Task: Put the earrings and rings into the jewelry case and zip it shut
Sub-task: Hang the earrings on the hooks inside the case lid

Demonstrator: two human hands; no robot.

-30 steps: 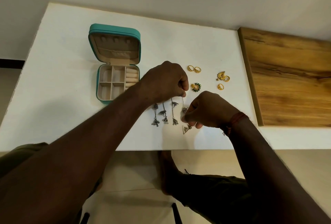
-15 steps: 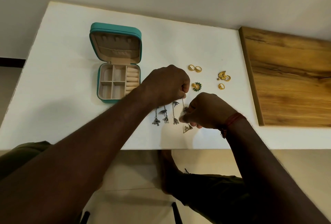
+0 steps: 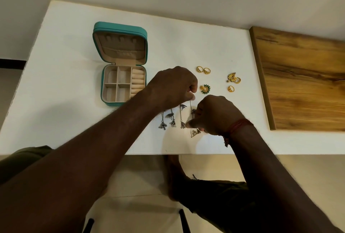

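a silver chain earring (image 3: 190, 104) is pinched at its top by the left hand (image 3: 173, 87); its lower end is hidden by the right hand (image 3: 214, 115), curled around it. the open teal jewelry case (image 3: 119, 26) is partly covered by the left forearm; ring rolls (image 3: 138, 81) and 4 compartments are seen inside.

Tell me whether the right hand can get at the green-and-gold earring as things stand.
Probably yes: the green-and-gold earring lies on the white table just beyond the right hand, with nothing between them. That hand is busy, though, pinching a silver drop earring.
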